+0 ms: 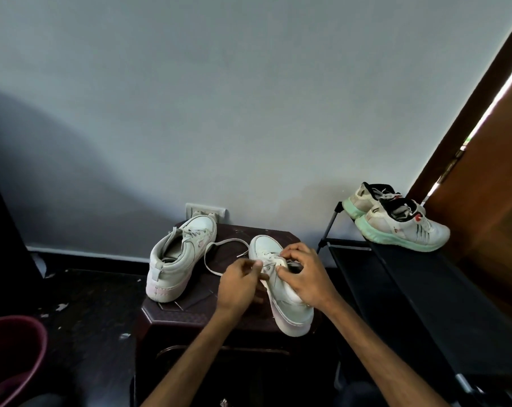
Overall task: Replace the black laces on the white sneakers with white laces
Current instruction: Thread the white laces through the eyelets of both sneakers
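Landmark: near sneaker [282, 292], white, lying on the dark surface [190, 309] with its toe pointing away from the person.
Left hand [241, 282]: at the near sneaker's left flank; thumb and forefinger pinch the white lace [232, 240] beside the eyelets.
Right hand [306, 279]: fingers curled over the near sneaker's throat. They pinch at the lacing, but I cannot tell whether they hold lace or eyelet flap.
Lace slack: loops loosely on the surface to the left of the near sneaker's toe.
Second sneaker [180, 259]: left of the near sneaker, apart from it, with pale laces.
Black laces: none in view.
Step (judged): threading the upper eyelets.
Risk 1: a hard pull drags the slack through, leaving the ends uneven.
Risk 2: a skipped or twisted crossing, because the fingers hide the eyelets.
Risk 3: the sneaker's heel overhangs the surface's near edge, so a tug could tip it off.
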Available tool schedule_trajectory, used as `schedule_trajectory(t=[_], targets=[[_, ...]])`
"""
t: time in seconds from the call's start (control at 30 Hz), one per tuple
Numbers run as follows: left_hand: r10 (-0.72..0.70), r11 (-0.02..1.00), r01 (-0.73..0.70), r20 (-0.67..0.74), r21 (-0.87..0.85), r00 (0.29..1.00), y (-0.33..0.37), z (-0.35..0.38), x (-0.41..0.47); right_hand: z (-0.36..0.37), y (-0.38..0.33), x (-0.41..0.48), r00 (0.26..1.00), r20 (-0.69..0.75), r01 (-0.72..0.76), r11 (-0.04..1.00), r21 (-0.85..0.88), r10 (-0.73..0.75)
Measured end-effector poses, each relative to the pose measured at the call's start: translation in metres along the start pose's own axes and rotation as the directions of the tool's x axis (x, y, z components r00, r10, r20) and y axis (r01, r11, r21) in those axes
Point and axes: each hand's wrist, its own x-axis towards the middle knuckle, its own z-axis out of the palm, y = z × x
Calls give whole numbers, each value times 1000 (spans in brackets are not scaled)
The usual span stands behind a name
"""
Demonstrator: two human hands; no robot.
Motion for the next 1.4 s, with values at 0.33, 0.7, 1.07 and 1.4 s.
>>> schedule_trajectory(t=[0.33, 0.7, 1.07, 1.4], targets=[[214, 874, -161, -65, 458, 975, -3, 15, 5, 1, -2, 2, 1000, 5, 19, 998, -67, -19], [149, 686, -264, 223, 678, 963, 2, -12, 25, 2, -6, 1, 1000, -5, -22, 994, -105, 22], [202, 943, -238, 168, 232, 965, 12, -27, 7, 0, -6, 0, 1000, -10, -18, 993, -116, 17], [119, 452, 60, 128, -890, 985, 25, -39, -7, 2, -3, 1, 1000, -12, -2, 994, -113, 1]])
